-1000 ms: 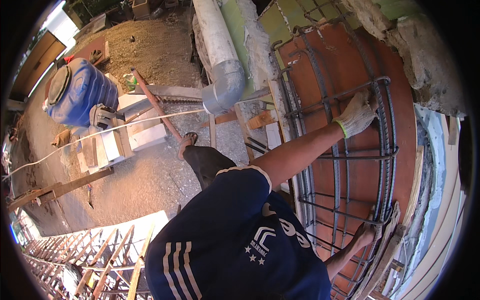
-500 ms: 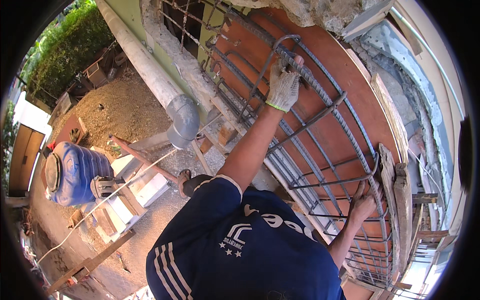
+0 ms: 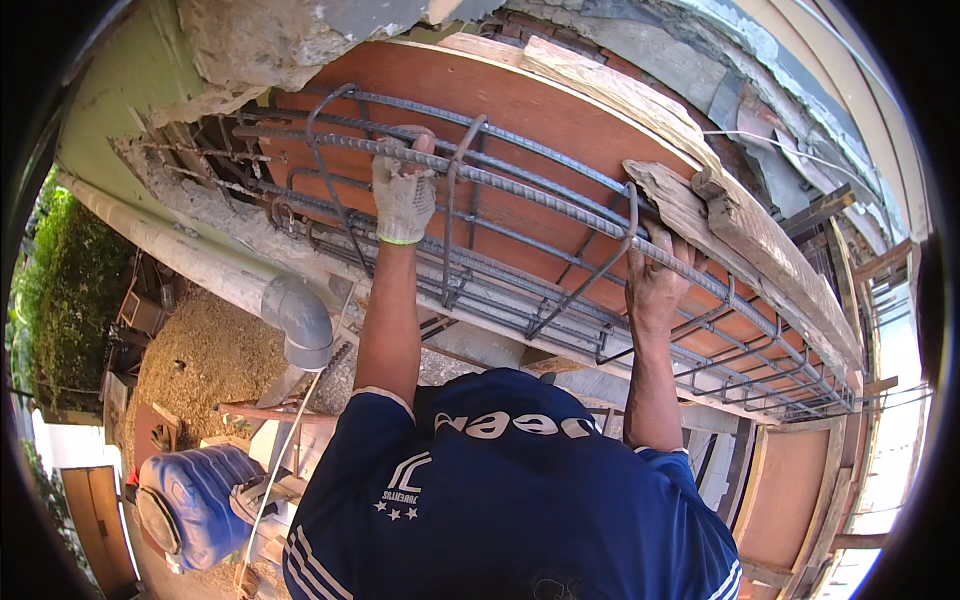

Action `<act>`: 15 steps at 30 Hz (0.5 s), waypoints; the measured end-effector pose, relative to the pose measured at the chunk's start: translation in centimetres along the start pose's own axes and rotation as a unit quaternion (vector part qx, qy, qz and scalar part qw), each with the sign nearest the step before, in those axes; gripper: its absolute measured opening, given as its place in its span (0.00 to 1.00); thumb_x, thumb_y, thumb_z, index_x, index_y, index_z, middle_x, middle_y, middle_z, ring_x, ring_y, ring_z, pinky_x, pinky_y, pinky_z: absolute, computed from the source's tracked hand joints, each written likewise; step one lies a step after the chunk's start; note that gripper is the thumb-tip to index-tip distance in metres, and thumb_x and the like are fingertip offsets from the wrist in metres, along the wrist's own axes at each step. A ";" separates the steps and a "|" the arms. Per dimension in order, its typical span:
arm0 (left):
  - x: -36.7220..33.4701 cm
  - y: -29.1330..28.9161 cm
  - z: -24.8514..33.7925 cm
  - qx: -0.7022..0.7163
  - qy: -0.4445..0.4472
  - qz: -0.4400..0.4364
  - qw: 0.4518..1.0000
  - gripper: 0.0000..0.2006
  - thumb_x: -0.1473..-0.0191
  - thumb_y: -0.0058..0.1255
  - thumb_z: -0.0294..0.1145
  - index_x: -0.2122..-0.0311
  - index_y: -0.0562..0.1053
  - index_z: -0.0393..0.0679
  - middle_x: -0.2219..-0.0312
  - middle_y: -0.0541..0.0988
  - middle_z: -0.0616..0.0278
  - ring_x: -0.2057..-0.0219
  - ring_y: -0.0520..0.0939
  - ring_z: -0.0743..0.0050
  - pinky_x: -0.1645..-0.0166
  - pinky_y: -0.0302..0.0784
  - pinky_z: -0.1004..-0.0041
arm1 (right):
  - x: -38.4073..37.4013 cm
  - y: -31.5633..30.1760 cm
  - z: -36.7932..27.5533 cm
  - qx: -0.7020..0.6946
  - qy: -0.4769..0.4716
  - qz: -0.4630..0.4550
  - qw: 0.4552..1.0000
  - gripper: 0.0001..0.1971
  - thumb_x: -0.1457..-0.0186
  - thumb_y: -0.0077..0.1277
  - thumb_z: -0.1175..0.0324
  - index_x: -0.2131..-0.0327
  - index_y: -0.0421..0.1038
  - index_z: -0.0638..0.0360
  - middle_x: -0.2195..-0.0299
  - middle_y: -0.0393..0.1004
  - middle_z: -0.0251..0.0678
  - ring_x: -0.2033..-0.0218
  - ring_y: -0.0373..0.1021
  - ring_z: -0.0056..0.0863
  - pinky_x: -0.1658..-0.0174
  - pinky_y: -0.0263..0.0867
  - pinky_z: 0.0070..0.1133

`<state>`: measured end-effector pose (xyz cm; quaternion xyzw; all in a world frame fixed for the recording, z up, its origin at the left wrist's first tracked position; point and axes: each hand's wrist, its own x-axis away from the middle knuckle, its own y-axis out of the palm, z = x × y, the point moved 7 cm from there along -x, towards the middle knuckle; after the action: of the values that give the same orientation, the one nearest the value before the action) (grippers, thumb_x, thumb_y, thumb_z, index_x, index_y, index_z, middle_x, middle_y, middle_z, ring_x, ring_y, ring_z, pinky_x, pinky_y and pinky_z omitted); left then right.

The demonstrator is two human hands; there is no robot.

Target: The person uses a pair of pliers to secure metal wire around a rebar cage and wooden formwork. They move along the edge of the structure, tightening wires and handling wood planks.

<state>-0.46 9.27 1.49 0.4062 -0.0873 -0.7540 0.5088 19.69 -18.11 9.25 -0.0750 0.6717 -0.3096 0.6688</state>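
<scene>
A long cage of ribbed steel rebar (image 3: 520,190) with bent square stirrups (image 3: 451,200) runs from the upper left down to the right. My left hand (image 3: 403,200), in a white knit glove with its fingertips bare, is closed around the front upper bar between two stirrups. Farther right, my bare right hand (image 3: 660,285) is closed on the same bar just past another stirrup; its fingers reach up behind the bar and are partly hidden. Behind the cage stands a reddish-brown plywood panel (image 3: 545,120).
Rough timber pieces (image 3: 760,255) line the panel's upper right edge. Broken concrete (image 3: 270,45) juts out above the cage's left end. A grey pipe elbow (image 3: 298,315) hangs at left, above a blue plastic drum (image 3: 200,500). A thin cord (image 3: 285,450) crosses near the drum.
The view has swung to the right, so the cage now lies more crosswise. Both hands keep their grip at about the same places on the bar.
</scene>
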 end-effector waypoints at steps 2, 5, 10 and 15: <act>-0.7 -1.0 -0.7 0.043 -0.006 0.085 0.995 0.09 0.37 0.51 0.37 0.58 0.71 0.43 0.70 0.77 0.59 0.73 0.79 0.71 0.72 0.77 0.72 | 0.3 0.0 0.4 -0.001 0.008 -0.009 1.000 0.19 0.49 0.64 0.61 0.54 0.76 0.54 0.54 0.72 0.46 0.47 0.65 0.46 0.40 0.51 0.44; -1.9 -1.8 -1.2 0.138 -0.054 0.107 0.983 0.13 0.40 0.55 0.44 0.59 0.71 0.47 0.69 0.77 0.60 0.68 0.76 0.69 0.62 0.75 0.63 | 2.4 -1.3 2.5 0.045 0.068 0.000 0.997 0.22 0.49 0.63 0.57 0.53 0.74 0.53 0.56 0.70 0.44 0.47 0.63 0.47 0.38 0.47 0.47; -2.0 -1.2 -1.9 0.141 -0.075 0.133 0.978 0.15 0.41 0.56 0.49 0.59 0.71 0.50 0.67 0.76 0.62 0.65 0.74 0.68 0.58 0.71 0.63 | 3.5 -1.9 3.5 0.112 0.064 0.067 0.989 0.27 0.47 0.61 0.54 0.48 0.68 0.58 0.53 0.66 0.45 0.44 0.59 0.47 0.36 0.45 0.49; -2.7 -3.5 -0.5 0.121 -0.024 0.120 0.985 0.19 0.38 0.51 0.52 0.55 0.69 0.46 0.72 0.75 0.63 0.73 0.77 0.69 0.68 0.78 0.66 | 3.5 -0.5 1.6 0.102 0.064 0.025 0.992 0.28 0.43 0.59 0.59 0.44 0.66 0.64 0.47 0.66 0.53 0.41 0.59 0.50 0.34 0.44 0.49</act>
<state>-2.14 13.27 0.65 0.4333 -0.2377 -0.6809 0.5405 20.69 -20.84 6.67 0.0303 0.6798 -0.3634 0.6363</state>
